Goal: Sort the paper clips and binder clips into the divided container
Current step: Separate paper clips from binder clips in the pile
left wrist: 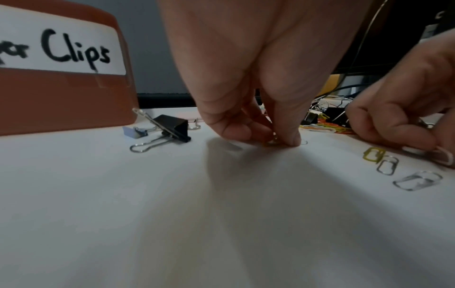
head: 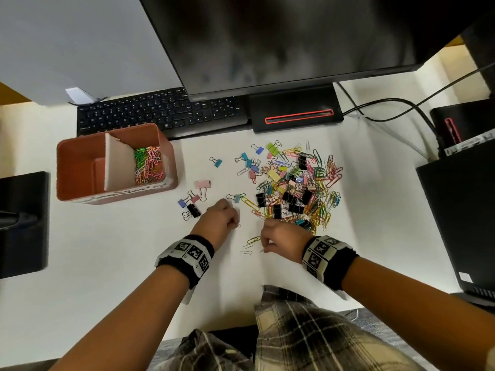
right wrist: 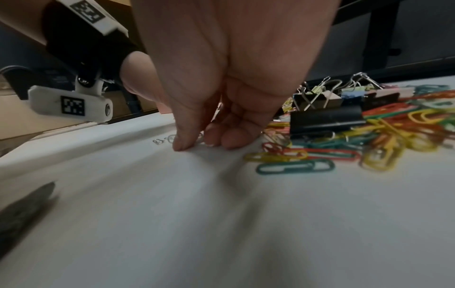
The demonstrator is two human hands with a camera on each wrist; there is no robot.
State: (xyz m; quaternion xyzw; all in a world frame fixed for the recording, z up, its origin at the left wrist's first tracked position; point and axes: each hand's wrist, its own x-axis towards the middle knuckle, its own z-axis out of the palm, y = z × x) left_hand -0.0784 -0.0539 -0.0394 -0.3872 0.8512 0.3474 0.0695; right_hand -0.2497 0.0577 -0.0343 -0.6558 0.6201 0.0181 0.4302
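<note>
A terracotta divided container (head: 80,156) stands at the left; its right compartment holds several coloured paper clips (head: 148,163). A mixed pile of paper clips and binder clips (head: 294,183) lies right of centre. My left hand (left wrist: 275,140) is curled, with fingertips on the table pinching a yellowish paper clip (left wrist: 269,143). My right hand (right wrist: 197,143) is down beside the pile's near edge, thumb and fingers pinching a pale paper clip (right wrist: 200,138). Three loose paper clips (head: 249,245) lie between the hands.
Loose binder clips (head: 192,204) lie left of my left hand, among them a black one (left wrist: 172,126). A keyboard (head: 160,111), a monitor (head: 294,36) and its stand sit behind. Dark boxes flank the desk on both sides, and cables run at the back right.
</note>
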